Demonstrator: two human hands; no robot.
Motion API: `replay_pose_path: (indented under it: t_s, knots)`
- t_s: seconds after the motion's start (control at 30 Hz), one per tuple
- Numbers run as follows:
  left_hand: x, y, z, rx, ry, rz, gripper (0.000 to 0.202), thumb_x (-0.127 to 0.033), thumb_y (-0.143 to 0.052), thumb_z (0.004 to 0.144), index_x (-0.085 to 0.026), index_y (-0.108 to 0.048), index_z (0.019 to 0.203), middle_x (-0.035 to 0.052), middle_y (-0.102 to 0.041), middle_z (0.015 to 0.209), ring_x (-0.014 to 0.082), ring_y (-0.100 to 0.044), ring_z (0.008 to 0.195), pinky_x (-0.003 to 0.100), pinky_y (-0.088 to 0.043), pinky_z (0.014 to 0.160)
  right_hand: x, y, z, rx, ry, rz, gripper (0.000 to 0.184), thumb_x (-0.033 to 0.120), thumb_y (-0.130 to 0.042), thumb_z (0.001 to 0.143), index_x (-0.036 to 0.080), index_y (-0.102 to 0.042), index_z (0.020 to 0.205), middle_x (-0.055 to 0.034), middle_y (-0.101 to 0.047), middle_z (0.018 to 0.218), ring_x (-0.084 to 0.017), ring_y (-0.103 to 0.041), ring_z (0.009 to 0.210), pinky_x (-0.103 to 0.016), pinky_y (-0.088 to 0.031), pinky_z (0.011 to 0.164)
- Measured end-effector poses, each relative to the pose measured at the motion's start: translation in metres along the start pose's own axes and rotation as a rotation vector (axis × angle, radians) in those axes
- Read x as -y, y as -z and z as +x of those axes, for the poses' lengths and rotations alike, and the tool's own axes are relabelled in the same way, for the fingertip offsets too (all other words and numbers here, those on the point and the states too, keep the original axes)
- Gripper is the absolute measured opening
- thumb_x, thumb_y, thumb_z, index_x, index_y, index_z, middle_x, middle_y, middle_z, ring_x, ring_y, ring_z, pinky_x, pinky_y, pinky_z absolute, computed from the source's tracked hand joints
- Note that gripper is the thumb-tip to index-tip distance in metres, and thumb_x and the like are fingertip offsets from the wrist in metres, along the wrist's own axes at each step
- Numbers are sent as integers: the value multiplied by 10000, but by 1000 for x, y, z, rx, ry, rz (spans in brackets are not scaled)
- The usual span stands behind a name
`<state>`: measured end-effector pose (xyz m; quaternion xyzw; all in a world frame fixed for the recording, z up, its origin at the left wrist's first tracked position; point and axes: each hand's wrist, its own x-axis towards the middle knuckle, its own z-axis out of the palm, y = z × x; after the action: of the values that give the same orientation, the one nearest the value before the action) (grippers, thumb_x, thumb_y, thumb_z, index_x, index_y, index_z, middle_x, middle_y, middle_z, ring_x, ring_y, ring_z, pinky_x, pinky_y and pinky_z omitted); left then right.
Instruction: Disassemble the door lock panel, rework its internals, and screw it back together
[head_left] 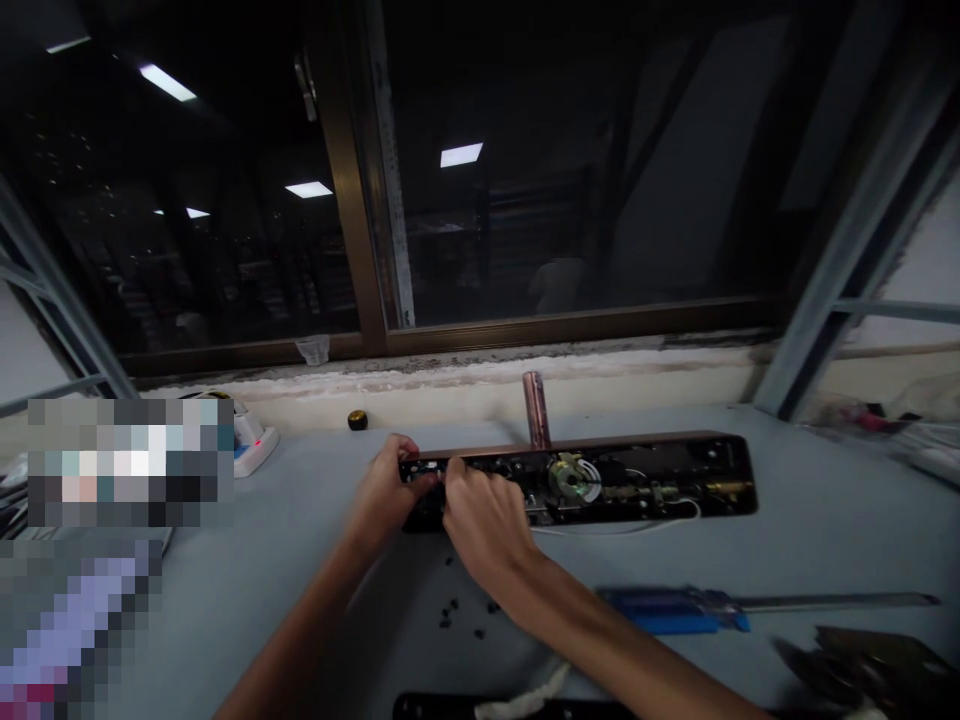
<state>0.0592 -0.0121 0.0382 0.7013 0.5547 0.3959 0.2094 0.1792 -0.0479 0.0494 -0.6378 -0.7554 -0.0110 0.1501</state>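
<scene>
A long black housing [675,460] lies across the table with its inner parts facing up. White wire loops, brass-coloured pieces and a round part with a white coil [576,480] show inside it. My left hand [386,495] grips the housing's left end, thumb over the inside and fingers at the far edge. Close beside it, my right hand [487,510] is closed, its fingertips down in the housing; what they pinch is hidden. A copper-coloured tube [535,408] stands up behind the housing. Several small black screws or similar bits [448,612] lie in front.
A blue-handled screwdriver [671,609] lies to the right, near a dark blurred object [870,665]. Part of another black panel [435,706] shows at the bottom edge. A small dark cap [358,420] and a white power strip [257,450] sit at the back left, below the window.
</scene>
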Motion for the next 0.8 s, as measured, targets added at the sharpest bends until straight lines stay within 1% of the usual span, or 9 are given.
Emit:
replay_pose_path:
  t_s: [0.23,0.37,0.53,0.67,0.8]
  knots:
    - [4,-5,1,-6,-44,6,211,-170,-547,638,-213,-415,798,-24,-538,751,167,-512,736,274,-380,673,4,-4,-3,-33,-18,15,247,22,-389,774,110,-553,937,-126,-671,836,-209,-645,754,-284,-444,613]
    - [7,-7,0,26,-66,-67,221,-144,-492,648,-207,-402,839,-16,-516,766,162,-489,741,280,-376,691,8,-6,-1,-17,-17,28,267,2,-369,773,116,-558,923,-117,-670,835,-200,-643,755,-276,-445,617]
    - [7,-5,-1,73,-92,-123,219,-135,-459,658,-207,-386,852,-22,-494,764,148,-475,741,268,-374,697,9,-3,0,-1,-16,49,256,3,-415,745,99,-557,936,-126,-675,806,-218,-649,754,-285,-450,622]
    - [8,-3,0,99,-58,-119,255,-153,-487,659,-208,-374,881,-9,-519,805,160,-494,784,280,-376,729,4,0,-2,-10,6,62,276,17,-351,797,112,-559,952,-132,-674,842,-213,-650,760,-280,-442,615]
    - [8,-2,1,107,-23,-116,288,-180,-510,669,-213,-370,918,17,-535,884,181,-503,858,303,-367,784,-3,-1,-1,-12,0,74,249,58,-346,825,125,-563,927,-130,-671,870,-217,-648,771,-275,-425,615]
